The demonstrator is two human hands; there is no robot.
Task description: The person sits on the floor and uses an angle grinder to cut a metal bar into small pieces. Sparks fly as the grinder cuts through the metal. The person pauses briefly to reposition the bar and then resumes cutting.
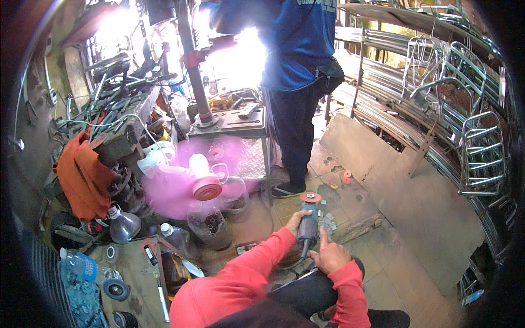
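**Fingers wrapped on a grinder over the tiled floor**

Fingers of the left hand (295,220) curl around the grey body of an angle grinder (308,224), clenched on it from the left side. The right hand (329,254) sits just behind, at the tail of the tool where the cord leaves it, with one finger (322,236) raised straight up along the housing; whether its other fingers grip the tool cannot be told. Both forearms wear red sleeves (257,268).

The grinder lies low over the floor tiles (394,273), pointing away from the person, its reddish disc (310,197) at the far end. Small pale pieces (328,221) lie on the tiles just right of it, and a few round discs (345,176) lie farther off.

Beyond the disc stands another person in a blue top and dark trousers (292,131), one shoe (287,189) near the tool. To the left a pink fan (205,183) blurs, with plastic bottles (123,224) below it. A large flat metal sheet (415,186) leans at the right, under racks of bent wire frames (476,158).
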